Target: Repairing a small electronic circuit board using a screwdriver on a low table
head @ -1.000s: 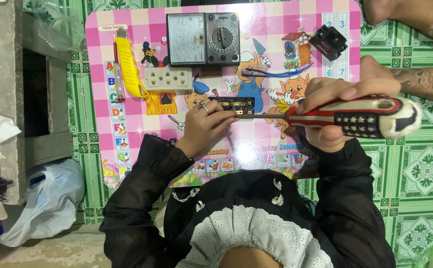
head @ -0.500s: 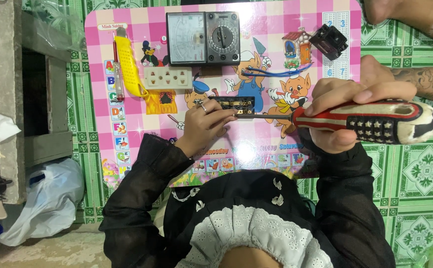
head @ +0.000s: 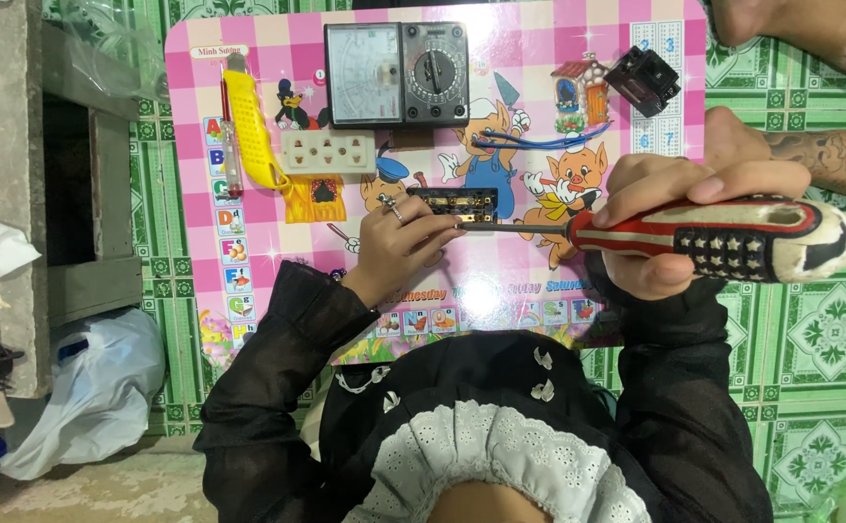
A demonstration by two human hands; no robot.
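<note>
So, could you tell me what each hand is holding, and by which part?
The right hand grips the screwdriver by its red handle. The left hand pinches the small black part at its left end.

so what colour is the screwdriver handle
Red and black with a worn cream end, on the screwdriver in the right hand; head view.

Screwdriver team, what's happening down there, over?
Right hand grips red-and-black screwdriver, tip at small black part. Left hand pins that part on pink board. Another person's arm rests close beside.
</note>
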